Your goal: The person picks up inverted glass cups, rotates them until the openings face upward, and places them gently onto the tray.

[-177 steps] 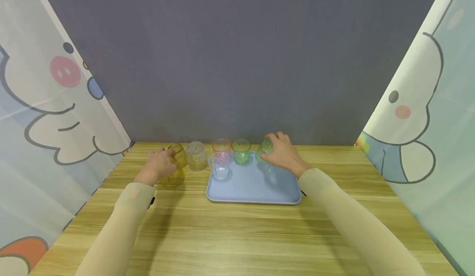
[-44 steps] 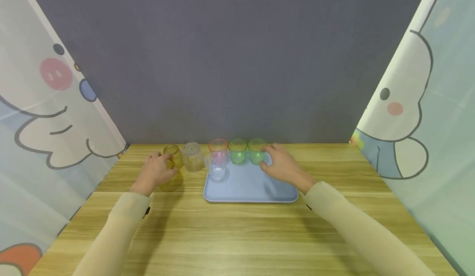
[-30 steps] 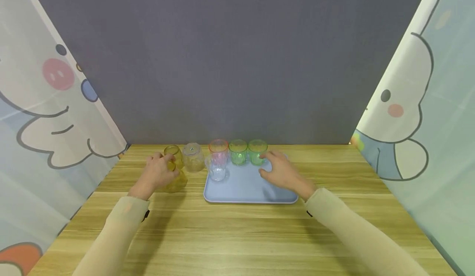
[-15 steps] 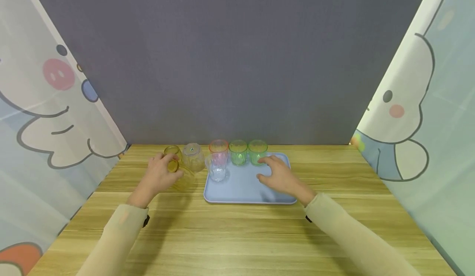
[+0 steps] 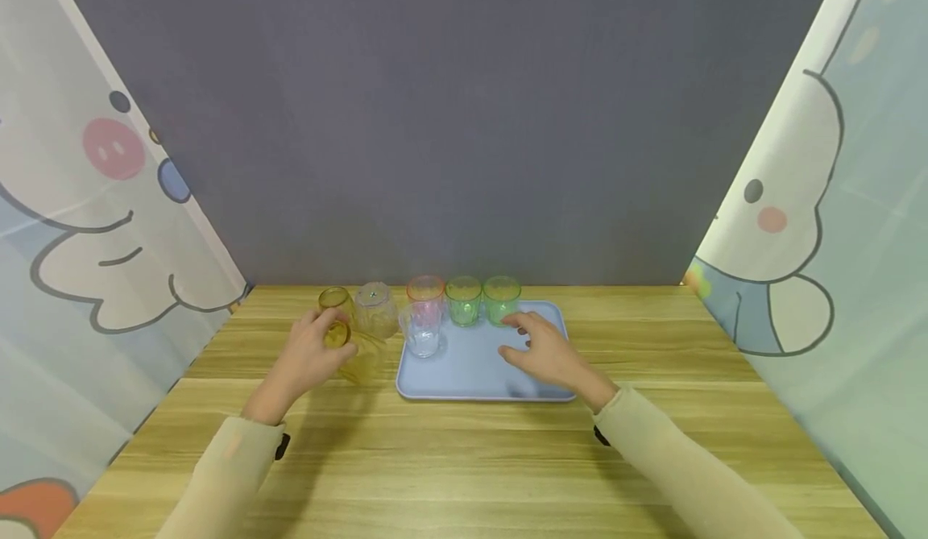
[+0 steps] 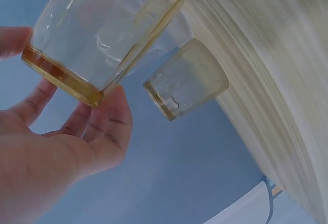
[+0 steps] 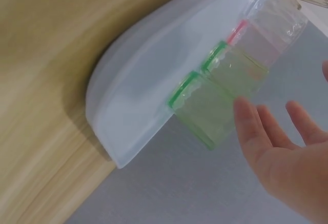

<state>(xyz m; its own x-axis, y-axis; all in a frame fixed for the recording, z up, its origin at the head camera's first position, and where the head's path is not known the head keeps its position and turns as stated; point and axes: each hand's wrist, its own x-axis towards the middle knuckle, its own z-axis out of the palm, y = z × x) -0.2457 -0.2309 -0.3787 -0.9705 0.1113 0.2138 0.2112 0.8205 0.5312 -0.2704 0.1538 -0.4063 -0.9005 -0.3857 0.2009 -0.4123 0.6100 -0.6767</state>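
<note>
Between thumb and fingers, my left hand (image 5: 308, 355) grips a yellow glass mug (image 5: 365, 359) by its base. The mug tilts, base toward the palm, its mouth pointing down and to the right; the left wrist view shows its amber base and handle close up. Behind it, a second yellow glass (image 6: 189, 78) stands base up on the table. My right hand (image 5: 547, 354) hovers over the blue tray (image 5: 486, 382) with fingers spread and nothing in them. Just in front of those fingers stands a light green cup (image 5: 502, 304), upright, apart from the fingertips.
Left of that cup on the tray are another green cup (image 5: 464, 305), a pink cup (image 5: 426, 301) and a clear mug (image 5: 424, 336), all upright. A clear cup (image 5: 377, 313) stands base up beside the tray's left edge. A grey panel (image 5: 464, 120) rises behind the table.
My right hand has let go of the light green cup, now upright on the tray, and drawn back slightly. My left hand has tilted the yellow mug, its mouth swinging right.
</note>
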